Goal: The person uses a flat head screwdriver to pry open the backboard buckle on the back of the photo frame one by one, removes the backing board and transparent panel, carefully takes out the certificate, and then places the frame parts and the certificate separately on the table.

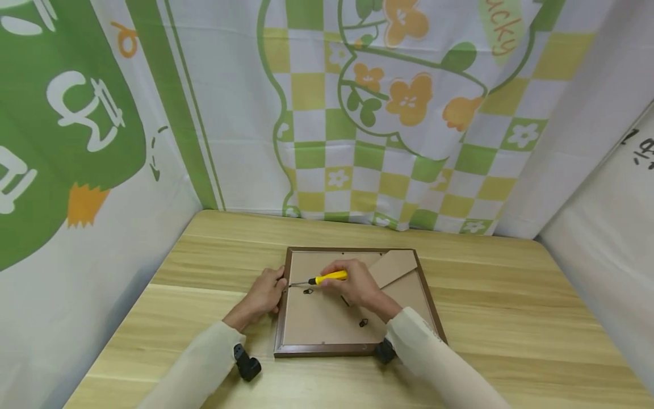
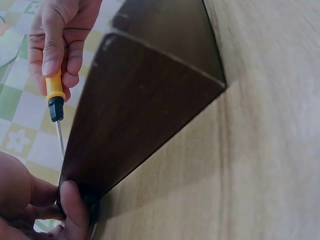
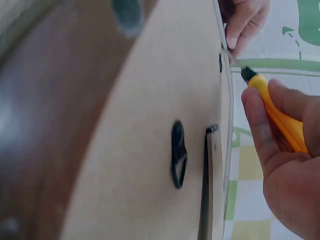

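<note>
A brown picture frame (image 1: 360,349) lies face down on the table, its tan backing board (image 1: 327,324) showing. My left hand (image 1: 267,289) grips the left side of the frame, thumb and fingers at its edge in the left wrist view. My right hand (image 1: 357,284) holds a yellow-handled screwdriver (image 1: 331,277), pinched between thumb and fingers (image 3: 256,107). The screwdriver's thin metal shaft points left, its tip right at the frame's inner left edge. Black hanging hooks (image 3: 178,155) sit on the backing. A tan easel leg (image 1: 395,267) lies slanted across the board's upper right.
The wooden table (image 1: 511,318) extends around the frame on all sides. Behind it hangs a curtain (image 1: 357,187) with green and yellow checks. White cloth with green print stands at the left, and plain white cloth at the right.
</note>
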The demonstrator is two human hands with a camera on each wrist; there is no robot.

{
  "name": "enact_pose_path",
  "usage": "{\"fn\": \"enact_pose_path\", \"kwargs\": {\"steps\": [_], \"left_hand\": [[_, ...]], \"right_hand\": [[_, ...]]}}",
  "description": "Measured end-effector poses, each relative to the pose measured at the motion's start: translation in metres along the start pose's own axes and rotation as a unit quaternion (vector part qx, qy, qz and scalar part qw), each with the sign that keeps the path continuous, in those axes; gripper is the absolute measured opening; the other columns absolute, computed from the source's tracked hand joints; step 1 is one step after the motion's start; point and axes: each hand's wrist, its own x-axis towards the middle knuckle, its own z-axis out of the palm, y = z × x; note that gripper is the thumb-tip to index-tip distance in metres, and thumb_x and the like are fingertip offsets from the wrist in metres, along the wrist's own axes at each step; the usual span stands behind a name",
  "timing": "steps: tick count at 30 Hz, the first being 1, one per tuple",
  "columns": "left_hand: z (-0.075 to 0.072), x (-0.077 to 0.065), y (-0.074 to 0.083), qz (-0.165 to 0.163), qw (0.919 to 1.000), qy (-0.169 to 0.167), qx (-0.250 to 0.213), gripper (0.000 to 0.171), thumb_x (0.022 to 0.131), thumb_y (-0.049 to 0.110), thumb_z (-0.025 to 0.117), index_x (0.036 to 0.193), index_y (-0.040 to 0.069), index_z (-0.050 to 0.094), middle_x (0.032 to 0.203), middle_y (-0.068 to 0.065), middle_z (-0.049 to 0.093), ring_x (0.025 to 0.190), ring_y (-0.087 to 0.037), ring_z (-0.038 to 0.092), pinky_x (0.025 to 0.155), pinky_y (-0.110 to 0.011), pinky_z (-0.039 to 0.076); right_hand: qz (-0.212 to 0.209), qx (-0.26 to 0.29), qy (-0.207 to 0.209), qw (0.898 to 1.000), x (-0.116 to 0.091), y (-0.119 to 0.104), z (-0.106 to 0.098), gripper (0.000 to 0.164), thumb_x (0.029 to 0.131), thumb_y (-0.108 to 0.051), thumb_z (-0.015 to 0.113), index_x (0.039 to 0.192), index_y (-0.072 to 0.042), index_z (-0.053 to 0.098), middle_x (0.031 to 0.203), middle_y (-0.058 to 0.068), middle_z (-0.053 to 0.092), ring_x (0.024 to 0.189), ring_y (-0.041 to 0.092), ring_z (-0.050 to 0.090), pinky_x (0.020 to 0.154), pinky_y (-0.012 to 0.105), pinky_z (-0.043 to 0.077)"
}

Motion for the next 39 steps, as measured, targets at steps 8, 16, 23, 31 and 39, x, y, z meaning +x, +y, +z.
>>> {"fn": "enact_pose_path", "kwargs": {"steps": [8, 16, 23, 31, 39], "left_hand": [[0.000, 0.000, 0.000, -0.004, 1.0000, 0.002, -0.004, 0.044, 0.101, -0.003, 0.041, 0.145, -0.006, 0.041, 0.107, -0.029, 0.053, 0.044, -0.012, 0.044, 0.038, -0.030, 0.047], [0.002, 0.001, 0.001, -0.010, 0.9999, 0.000, -0.005, 0.045, 0.101, -0.003, 0.041, 0.146, -0.007, 0.039, 0.109, -0.033, 0.054, 0.041, -0.011, 0.043, 0.038, -0.030, 0.046], [0.004, 0.002, 0.003, -0.019, 0.9995, 0.024, 0.003, 0.032, 0.100, -0.003, 0.042, 0.128, -0.004, 0.058, 0.087, -0.018, 0.053, 0.044, -0.013, 0.043, 0.037, -0.028, 0.045], [0.007, 0.001, -0.001, 0.006, 0.9989, 0.041, 0.023, 0.025, 0.098, -0.004, 0.044, 0.112, -0.004, 0.065, 0.073, -0.016, 0.057, 0.036, -0.010, 0.043, 0.034, -0.026, 0.042], [0.004, 0.002, -0.001, 0.001, 0.9992, 0.035, 0.018, 0.023, 0.100, 0.000, 0.045, 0.108, -0.002, 0.067, 0.065, -0.007, 0.051, 0.035, -0.009, 0.043, 0.034, -0.025, 0.041]], "right_hand": [[0.009, 0.006, -0.003, 1.000, 0.001, 0.002, 0.001, 0.014, 0.087, -0.020, 0.074, 0.100, -0.015, 0.076, 0.109, 0.001, 0.072, 0.090, 0.013, 0.057, 0.077, 0.025, 0.051], [0.010, 0.011, 0.000, 1.000, 0.001, 0.004, 0.001, 0.012, 0.087, -0.020, 0.074, 0.099, -0.016, 0.076, 0.108, 0.001, 0.072, 0.089, 0.013, 0.056, 0.076, 0.024, 0.049], [-0.023, 0.102, 0.017, 0.994, 0.007, -0.003, 0.009, 0.023, 0.089, -0.019, 0.072, 0.110, -0.008, 0.071, 0.110, 0.009, 0.070, 0.090, 0.014, 0.066, 0.076, 0.023, 0.055], [-0.152, 0.005, 0.072, 0.986, 0.009, -0.052, 0.043, 0.012, 0.092, -0.017, 0.068, 0.096, -0.006, 0.071, 0.086, 0.008, 0.074, 0.069, 0.006, 0.066, 0.061, 0.018, 0.054], [-0.134, -0.017, 0.073, 0.988, 0.014, -0.057, 0.043, 0.014, 0.094, -0.019, 0.066, 0.100, -0.007, 0.071, 0.085, 0.005, 0.074, 0.066, 0.005, 0.062, 0.061, 0.016, 0.051]]}}
